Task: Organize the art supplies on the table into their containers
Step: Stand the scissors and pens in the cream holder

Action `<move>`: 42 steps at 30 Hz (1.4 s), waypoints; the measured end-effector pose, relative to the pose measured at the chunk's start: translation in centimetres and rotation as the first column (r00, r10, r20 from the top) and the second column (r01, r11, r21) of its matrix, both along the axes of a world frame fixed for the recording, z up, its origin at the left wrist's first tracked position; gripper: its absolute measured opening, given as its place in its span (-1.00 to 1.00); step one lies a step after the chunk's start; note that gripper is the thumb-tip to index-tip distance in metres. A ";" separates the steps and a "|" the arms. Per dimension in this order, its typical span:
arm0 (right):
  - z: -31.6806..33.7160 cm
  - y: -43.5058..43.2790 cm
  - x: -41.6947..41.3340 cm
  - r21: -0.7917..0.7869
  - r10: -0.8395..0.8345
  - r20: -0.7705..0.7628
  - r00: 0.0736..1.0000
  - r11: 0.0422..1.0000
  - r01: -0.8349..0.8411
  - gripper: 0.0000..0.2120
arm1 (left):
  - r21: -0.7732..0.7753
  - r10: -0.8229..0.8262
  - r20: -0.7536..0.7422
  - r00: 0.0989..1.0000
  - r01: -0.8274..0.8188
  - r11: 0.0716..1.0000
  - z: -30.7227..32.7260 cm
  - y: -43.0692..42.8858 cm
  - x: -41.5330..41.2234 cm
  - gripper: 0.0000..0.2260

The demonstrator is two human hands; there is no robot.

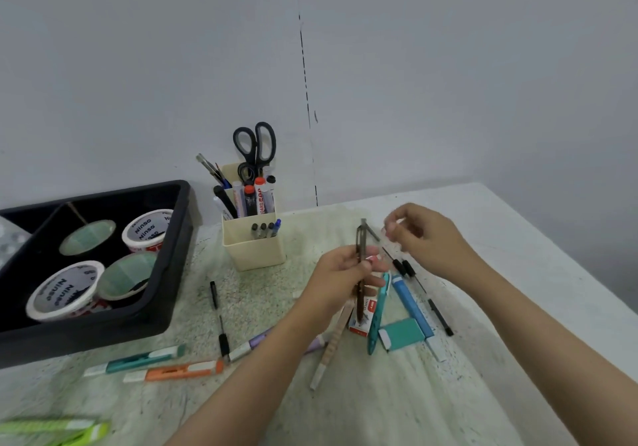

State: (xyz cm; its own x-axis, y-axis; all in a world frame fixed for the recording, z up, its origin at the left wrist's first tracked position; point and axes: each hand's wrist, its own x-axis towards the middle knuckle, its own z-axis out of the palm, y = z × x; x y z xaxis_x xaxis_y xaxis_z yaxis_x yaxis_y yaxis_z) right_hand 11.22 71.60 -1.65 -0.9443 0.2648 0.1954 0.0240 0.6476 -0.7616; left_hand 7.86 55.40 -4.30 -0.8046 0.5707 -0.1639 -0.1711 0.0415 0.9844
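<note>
The left hand (340,281) grips a metal compass (361,238) upright, probably so its legs can be folded shut before storing. The right hand (426,236) hovers just beside the compass top with its fingers curled. It is blurred, so I cannot tell whether it pinches anything. Loose pens (440,318) lie beneath both hands, and the pen holder (253,248) stands beyond the left hand.

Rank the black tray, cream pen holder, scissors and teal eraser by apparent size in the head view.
1. black tray
2. cream pen holder
3. scissors and teal eraser: unranked; blades hidden in holder.
</note>
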 end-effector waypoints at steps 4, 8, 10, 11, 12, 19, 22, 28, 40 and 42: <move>-2.6 2.3 0.7 0.398 -0.192 0.450 0.872 0.918 -0.003 -0.88 | 0.129 0.067 0.260 0.963 -0.103 0.986 -0.8 -0.4 -0.1 -0.81; -3.5 2.8 1.0 0.272 -0.144 0.587 0.797 0.962 -0.027 -0.81 | 0.197 0.070 0.437 0.897 -0.171 0.965 -1.2 -0.2 -0.1 -0.80; -3.3 2.8 1.1 0.247 -0.150 0.523 0.839 0.969 0.019 -0.79 | 0.222 0.061 0.491 0.869 -0.193 0.956 -1.2 0.0 0.0 -0.80; -3.0 2.8 1.2 0.242 -0.164 0.445 0.880 0.968 0.058 -0.79 | 0.228 0.063 0.514 0.856 -0.207 0.951 -1.2 0.1 0.1 -0.81; -2.4 2.6 1.4 0.228 -0.177 0.338 0.924 0.968 0.101 -0.82 | 0.228 0.068 0.530 0.845 -0.220 0.948 -1.3 0.2 0.1 -0.82; 0.0 0.1 2.9 0.152 0.181 -0.168 0.969 0.976 -0.156 -0.91 | 0.280 -0.020 0.642 0.766 -0.210 0.937 -1.2 0.8 -0.2 -0.68; -2.0 -0.1 2.7 0.334 0.332 -0.039 0.942 0.893 -0.301 -0.72 | 0.365 -0.062 0.691 0.720 -0.274 0.890 -1.1 0.9 -0.5 -0.66; -3.6 0.5 1.6 0.251 0.203 -0.020 0.979 0.949 -0.191 -0.53 | 0.379 0.020 0.712 0.702 -0.408 0.831 -0.9 -0.3 -1.1 -0.83; -4.9 1.1 -0.6 0.279 -0.206 0.213 0.955 0.950 0.142 -0.84 | 0.348 0.066 0.714 0.698 -0.435 0.831 -1.8 -3.1 -0.8 -0.76; -4.1 0.1 0.1 0.191 -0.185 0.103 0.977 0.968 0.163 -0.82 | 0.359 0.055 0.707 0.705 -0.425 0.831 -1.9 -3.5 -0.6 -0.76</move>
State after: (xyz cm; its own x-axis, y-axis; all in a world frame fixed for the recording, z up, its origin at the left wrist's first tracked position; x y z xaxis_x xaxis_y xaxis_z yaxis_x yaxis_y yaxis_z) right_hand 11.29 71.69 -5.79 -0.9062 0.3976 0.1437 0.2320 0.7518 -0.6172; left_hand 7.22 51.90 -6.19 -0.7166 0.5211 -0.4636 -0.6973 -0.5198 0.4935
